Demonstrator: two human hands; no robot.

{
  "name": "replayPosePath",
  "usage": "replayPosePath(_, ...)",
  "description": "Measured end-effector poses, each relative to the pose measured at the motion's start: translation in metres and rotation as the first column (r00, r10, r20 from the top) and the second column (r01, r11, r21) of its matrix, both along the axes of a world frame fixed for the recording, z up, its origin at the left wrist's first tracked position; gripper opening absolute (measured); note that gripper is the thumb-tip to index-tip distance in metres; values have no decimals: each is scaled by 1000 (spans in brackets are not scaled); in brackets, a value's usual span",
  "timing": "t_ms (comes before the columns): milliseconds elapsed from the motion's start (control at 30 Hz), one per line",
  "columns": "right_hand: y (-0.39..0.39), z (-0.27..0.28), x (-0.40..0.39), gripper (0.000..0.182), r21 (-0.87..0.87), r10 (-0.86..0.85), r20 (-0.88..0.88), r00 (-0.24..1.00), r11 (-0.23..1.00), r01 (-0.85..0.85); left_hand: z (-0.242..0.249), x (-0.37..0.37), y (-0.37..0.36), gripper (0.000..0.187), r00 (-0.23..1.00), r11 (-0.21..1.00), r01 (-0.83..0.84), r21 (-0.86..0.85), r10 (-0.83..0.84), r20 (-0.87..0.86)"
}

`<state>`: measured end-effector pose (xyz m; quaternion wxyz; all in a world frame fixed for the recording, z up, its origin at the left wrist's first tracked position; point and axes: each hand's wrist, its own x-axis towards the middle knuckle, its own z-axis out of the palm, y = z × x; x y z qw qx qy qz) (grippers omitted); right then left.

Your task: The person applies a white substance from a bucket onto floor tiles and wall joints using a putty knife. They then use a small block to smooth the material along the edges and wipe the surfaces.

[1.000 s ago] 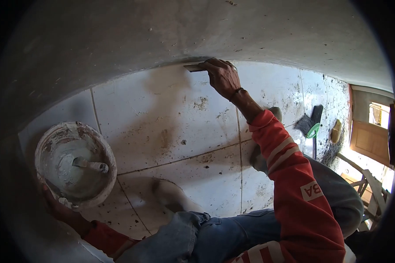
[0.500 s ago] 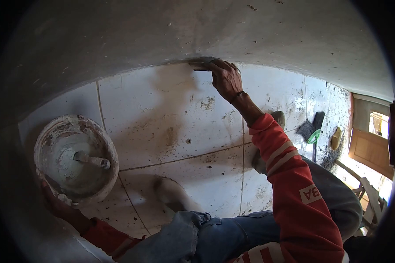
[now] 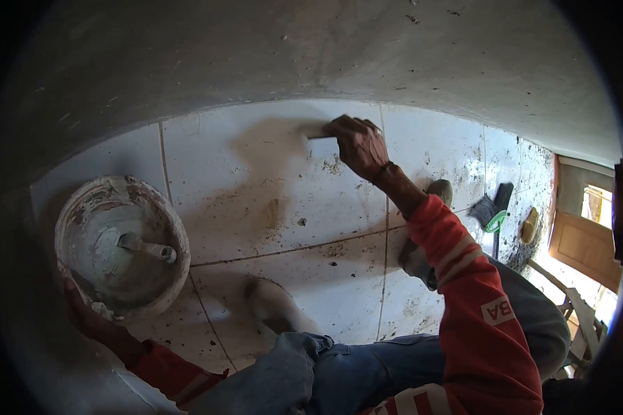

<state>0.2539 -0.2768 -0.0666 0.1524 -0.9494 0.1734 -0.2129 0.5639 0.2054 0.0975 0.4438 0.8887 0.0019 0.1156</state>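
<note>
My right hand (image 3: 361, 144) is closed round a thin, flat tool (image 3: 314, 131), whose blade points left above the white tiles, a little out from the foot of the wall. At the lower left of the bucket (image 3: 180, 277), my left hand (image 3: 90, 319) is at its outer side, with the fingers near the rim; they are dark and partly hidden. Pale, wet paste (image 3: 107, 252) coats the bucket's inside. A scraper (image 3: 145, 247) with a stubby handle lies in it.
The grey wall (image 3: 311, 52) curves across the top. Crumbs and dirt dot the tiled floor (image 3: 242, 207). A brush with a green part (image 3: 495, 220), a yellowish sponge-like object (image 3: 529, 225), wooden pieces (image 3: 585, 318) and a wooden door (image 3: 585, 249) are at the right.
My right hand has drawn back from the wall's foot, down and slightly right, with the tool. My left hand has stayed by the bucket.
</note>
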Motion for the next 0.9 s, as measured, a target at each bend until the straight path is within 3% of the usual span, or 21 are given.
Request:
replayPosePath(67, 6, 13, -3, 23, 6, -36, -2, 999, 999, 36, -1, -3, -4, 48, 1000, 998, 0, -55, 0, -2)
replayPosePath(100, 2, 13, -4, 23, 1, -141, 35, 989, 990, 141, -2, -2, -3, 48, 1000, 999, -1, -55, 1, -4)
replayPosePath(167, -11, 5, -9, 26, -76, -326, 50, 944, 941, 329, -4, -2, 1, 48, 998, 977, 37, -211, -48, -47)
replayPosePath(267, 32, -33, -26, 23, 47, -304, -103, 947, 950, 310, -4, -5, -1, 45, 998, 984, 62, -166, -64, -5)
replayPosePath(333, 78, -28, -30, 23, 78, -116, -136, 984, 989, 127, -6, -5, 0, 44, 999, 977, 48, -209, -50, -7)
replayPosePath(400, 95, 6, -23, 24, 169, -14, -32, 999, 985, 20, -7, -3, -4, 42, 999, 966, 42, -253, -45, -5)
replayPosePath(433, 88, 8, -19, 23, 176, -131, -80, 988, 974, 144, -7, -3, -4, 42, 999, 969, 41, -242, -44, -7)
replayPosePath(467, 73, 12, -17, 23, 184, -257, -7, 966, 950, 254, -6, -4, -1, 42, 999, 973, 36, -228, -40, -12)
replayPosePath(533, 43, 25, -12, 20, 199, -567, -82, 820, 797, 571, -8, 1, 9, 42, 998, 985, 62, -161, -60, 16)
replayPosePath(633, 50, 15, -16, 16, 168, -529, -186, 828, 813, 558, -5, -1, 1, 42, 998, 989, 58, -134, -55, 30)
replayPosePath(667, 57, 14, -21, 15, 258, -447, -131, 885, 847, 466, -4, -2, -2, 43, 1000, 987, 22, -162, -21, 9)
replayPosePath(733, 50, -3, -25, 16, 354, -496, -183, 849, 772, 528, -12, 5, 13, 43, 999, 989, 47, -142, -44, 22)
replayPosePath(800, 21, -13, -27, 19, 420, -683, -191, 705, 592, 688, -15, 7, 21, 44, 996, 990, 83, -115, -79, 36)
replayPosePath(900, 16, -44, -16, 21, 517, -687, -114, 717, 576, 634, -14, 4, 19, 45, 996, 993, 92, -74, -91, 25)
